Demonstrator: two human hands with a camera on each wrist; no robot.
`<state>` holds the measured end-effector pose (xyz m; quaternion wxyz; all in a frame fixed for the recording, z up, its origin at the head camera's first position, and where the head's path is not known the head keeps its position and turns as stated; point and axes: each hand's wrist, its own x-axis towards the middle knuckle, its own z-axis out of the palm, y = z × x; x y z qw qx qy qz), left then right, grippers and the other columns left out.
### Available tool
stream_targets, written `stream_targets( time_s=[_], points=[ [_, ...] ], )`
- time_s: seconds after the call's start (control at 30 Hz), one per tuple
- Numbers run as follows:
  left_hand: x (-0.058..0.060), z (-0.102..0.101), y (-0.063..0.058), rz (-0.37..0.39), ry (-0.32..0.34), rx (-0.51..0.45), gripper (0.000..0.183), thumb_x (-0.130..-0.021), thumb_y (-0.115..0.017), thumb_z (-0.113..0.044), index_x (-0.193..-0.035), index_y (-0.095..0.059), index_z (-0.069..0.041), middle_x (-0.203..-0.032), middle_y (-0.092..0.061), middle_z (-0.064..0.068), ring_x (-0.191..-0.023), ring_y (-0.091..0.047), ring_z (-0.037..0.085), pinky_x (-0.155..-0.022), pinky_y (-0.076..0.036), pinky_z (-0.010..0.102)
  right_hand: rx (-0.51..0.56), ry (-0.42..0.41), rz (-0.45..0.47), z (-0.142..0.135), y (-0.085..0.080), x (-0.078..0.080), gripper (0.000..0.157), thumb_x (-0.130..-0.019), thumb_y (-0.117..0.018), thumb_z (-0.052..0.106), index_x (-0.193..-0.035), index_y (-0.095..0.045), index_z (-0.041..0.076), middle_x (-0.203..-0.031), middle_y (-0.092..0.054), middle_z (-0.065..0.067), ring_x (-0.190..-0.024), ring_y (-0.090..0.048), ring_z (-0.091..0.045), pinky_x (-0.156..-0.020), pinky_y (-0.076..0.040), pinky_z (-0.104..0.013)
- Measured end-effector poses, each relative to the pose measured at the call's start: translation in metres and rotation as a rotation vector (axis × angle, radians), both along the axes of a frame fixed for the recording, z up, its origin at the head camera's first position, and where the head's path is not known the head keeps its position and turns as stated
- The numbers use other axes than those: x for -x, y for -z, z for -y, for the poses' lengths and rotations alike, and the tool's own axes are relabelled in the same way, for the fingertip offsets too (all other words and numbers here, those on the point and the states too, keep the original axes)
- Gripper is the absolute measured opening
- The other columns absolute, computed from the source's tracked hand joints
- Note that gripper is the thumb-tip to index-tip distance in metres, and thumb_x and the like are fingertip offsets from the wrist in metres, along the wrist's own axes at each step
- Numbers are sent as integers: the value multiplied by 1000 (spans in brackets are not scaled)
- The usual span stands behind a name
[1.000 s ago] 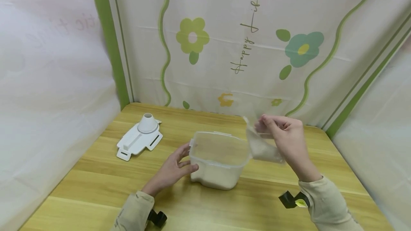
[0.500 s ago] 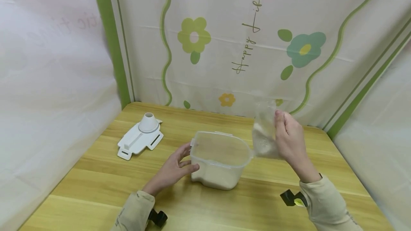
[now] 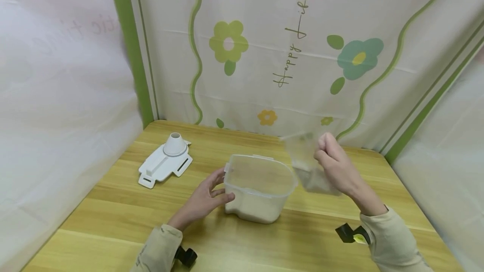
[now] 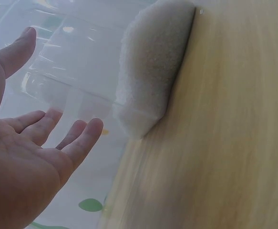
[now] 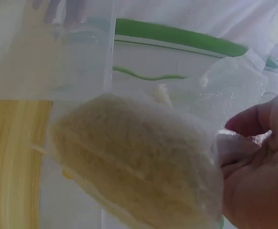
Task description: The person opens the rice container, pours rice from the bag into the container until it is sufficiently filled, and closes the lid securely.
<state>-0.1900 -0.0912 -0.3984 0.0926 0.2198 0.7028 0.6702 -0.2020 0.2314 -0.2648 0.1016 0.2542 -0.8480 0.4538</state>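
A clear plastic container (image 3: 261,192) stands on the table with white grain, like rice, covering its bottom. Around its left side is my left hand (image 3: 204,198), fingers spread; the left wrist view has these fingers (image 4: 84,143) fairly straight against or close to the clear wall, grain (image 4: 155,62) showing at the base. My right hand (image 3: 338,165) grips a clear plastic bag (image 3: 311,175) by its side, beyond the container's right rim. More pale grain fills the lower part of the bag (image 5: 139,157), and its loose upper film leans left. Some right fingers are hidden behind the bag.
A white lid-like plate (image 3: 162,169) with slotted flaps and a cone-shaped spout (image 3: 175,144) lies at the table's back left. Behind the wooden table (image 3: 113,217) hangs a flower-print curtain (image 3: 257,53), with pale fabric walls at both sides.
My right hand has turned and shifted the bag; it stood more upright half a second ago and now tilts, its top leaning left. The left hand and container have stayed put.
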Motion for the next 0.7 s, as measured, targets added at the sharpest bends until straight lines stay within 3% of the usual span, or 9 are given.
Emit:
stream_targets(
  time_s=[0.1,0.17,0.3,0.5,0.7],
  points=[
    [0,0,0,16,-4,9,72,-82,-66,-18,-141,-24,-16,-139,-31,12,-121,-34,33,-93,-37,42,43,-86,-8,-3,2,2,20,-90,-41,-7,-80,-25,0,-68,-27,-9,-56,-27,-17,-47,-25,-28],
    [-1,0,0,26,-12,19,72,-82,-66,-19,-141,-24,-17,-139,-31,11,-120,-36,32,-92,-39,39,52,-94,-17,-5,1,2,19,-90,-46,-4,-81,-30,0,-67,-30,-10,-54,-29,-16,-45,-28,-27],
    [-2,1,-1,32,-18,28,72,-82,-66,-20,-141,-24,-17,-140,-30,11,-119,-37,31,-91,-41,37,73,15,-63,0,-9,-5,17,-86,-56,-2,-80,-40,-1,-64,-39,-12,-51,-36,-14,-42,-35,-25],
    [-2,1,-1,33,-20,36,73,-82,-67,-21,-141,-24,-18,-140,-31,10,-119,-37,31,-91,-41,38,36,191,-232,21,-25,-23,14,-75,-69,-3,-75,-56,-1,-67,-53,-10,-54,-46,-15,-46,-40,-18],
    [-2,0,-2,26,-16,35,72,-82,-66,-20,-140,-25,-19,-139,-31,9,-121,-35,30,-92,-39,39,11,118,-457,39,-21,-23,14,-67,-75,-5,-74,-66,4,-70,-61,-2,-59,-53,-12,-52,-45,-17]
  ],
)
